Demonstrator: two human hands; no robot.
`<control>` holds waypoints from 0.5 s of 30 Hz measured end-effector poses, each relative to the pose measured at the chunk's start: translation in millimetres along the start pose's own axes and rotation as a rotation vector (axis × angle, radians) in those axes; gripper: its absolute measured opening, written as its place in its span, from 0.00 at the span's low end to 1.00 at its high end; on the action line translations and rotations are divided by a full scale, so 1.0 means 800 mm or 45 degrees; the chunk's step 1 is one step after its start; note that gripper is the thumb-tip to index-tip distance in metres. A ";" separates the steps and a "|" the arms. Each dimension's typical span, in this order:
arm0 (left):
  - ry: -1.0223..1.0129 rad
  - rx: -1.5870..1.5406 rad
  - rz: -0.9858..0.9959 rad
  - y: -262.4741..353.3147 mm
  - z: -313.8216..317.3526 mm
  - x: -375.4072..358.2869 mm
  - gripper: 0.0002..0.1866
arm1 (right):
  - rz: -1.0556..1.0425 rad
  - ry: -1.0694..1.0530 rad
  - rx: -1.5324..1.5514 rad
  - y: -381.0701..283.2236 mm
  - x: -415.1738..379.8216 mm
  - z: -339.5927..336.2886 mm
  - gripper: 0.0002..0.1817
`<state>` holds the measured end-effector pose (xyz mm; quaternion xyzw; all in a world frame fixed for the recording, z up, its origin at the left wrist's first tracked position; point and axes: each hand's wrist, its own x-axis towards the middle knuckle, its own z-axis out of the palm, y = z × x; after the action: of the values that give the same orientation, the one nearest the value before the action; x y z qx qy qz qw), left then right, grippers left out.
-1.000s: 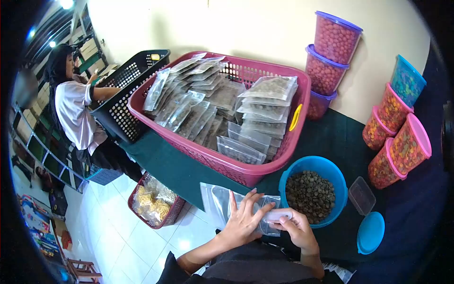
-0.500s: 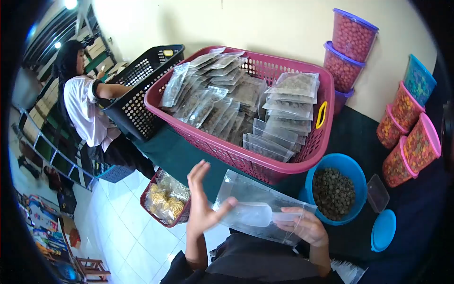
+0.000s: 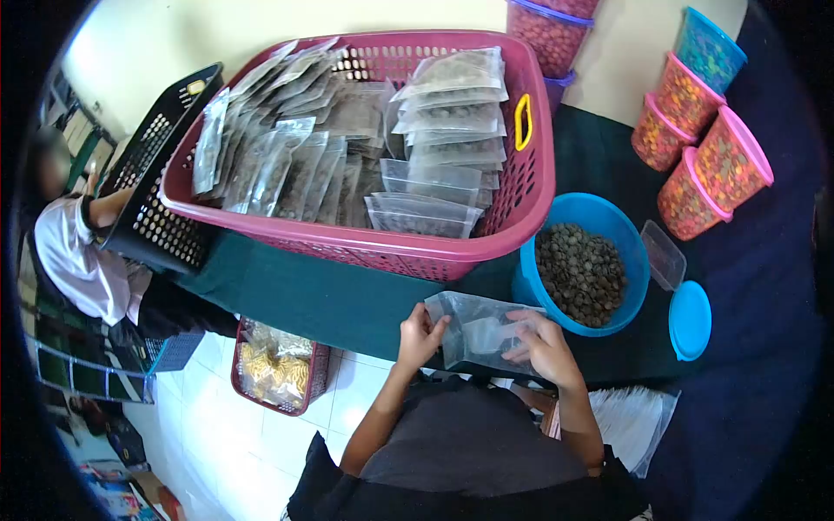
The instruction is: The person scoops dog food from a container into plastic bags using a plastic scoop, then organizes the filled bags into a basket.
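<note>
Between my two hands is a clear plastic bag (image 3: 465,347), lying on its side near the table's front edge. My left hand (image 3: 422,337) pinches the bag's left end with fingers closed. At the other end my right hand (image 3: 547,347) has its fingers curled on a pale translucent scoop (image 3: 486,334), seen against the bag; whether the scoop is inside it is unclear. Just beyond my right hand stands a blue tub (image 3: 638,252) with small dark round pieces (image 3: 580,276). A large maroon basket (image 3: 521,234) holds several filled bags (image 3: 452,113).
A black basket (image 3: 165,217) stands at the left, with a person (image 3: 82,252) beside it. Tubs of colored sweets (image 3: 730,165) are at the right, near a blue lid (image 3: 691,321) and a clear container (image 3: 665,254). A smaller basket (image 3: 320,369) sits below the table.
My left hand has gone from spread fingers to a pinch on the bag. The view has shifted, so the baskets and tubs appear further left and the blue tub sits closer to my right hand.
</note>
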<state>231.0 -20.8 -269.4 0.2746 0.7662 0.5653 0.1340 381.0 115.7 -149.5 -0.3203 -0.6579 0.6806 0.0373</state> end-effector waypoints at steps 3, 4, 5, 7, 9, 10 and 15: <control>-0.043 -0.063 -0.090 -0.016 0.014 -0.003 0.20 | 0.081 0.126 -0.102 -0.005 0.007 0.008 0.15; -0.095 0.003 -0.089 -0.019 0.011 -0.001 0.28 | 0.013 0.152 -0.155 -0.005 0.009 0.011 0.16; -0.108 -0.002 -0.091 -0.021 0.012 -0.001 0.28 | 0.021 0.163 -0.154 -0.009 0.011 0.014 0.16; -0.024 -0.040 -0.050 -0.012 0.010 -0.001 0.35 | -0.058 0.222 -0.305 -0.016 0.013 0.020 0.16; -0.042 0.260 0.073 -0.004 0.007 -0.006 0.40 | -0.161 0.264 -0.517 0.000 0.025 0.019 0.15; -0.197 0.442 0.284 0.004 0.004 -0.008 0.39 | -0.272 0.294 -0.731 0.005 0.029 0.019 0.15; -0.587 0.878 0.549 -0.012 0.017 -0.032 0.37 | -0.221 0.309 -0.733 -0.016 0.027 0.030 0.11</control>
<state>255.9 -26.5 -285.4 0.5746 0.7850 0.2169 0.0811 347.4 106.4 -147.8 -0.3393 -0.8389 0.4177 0.0812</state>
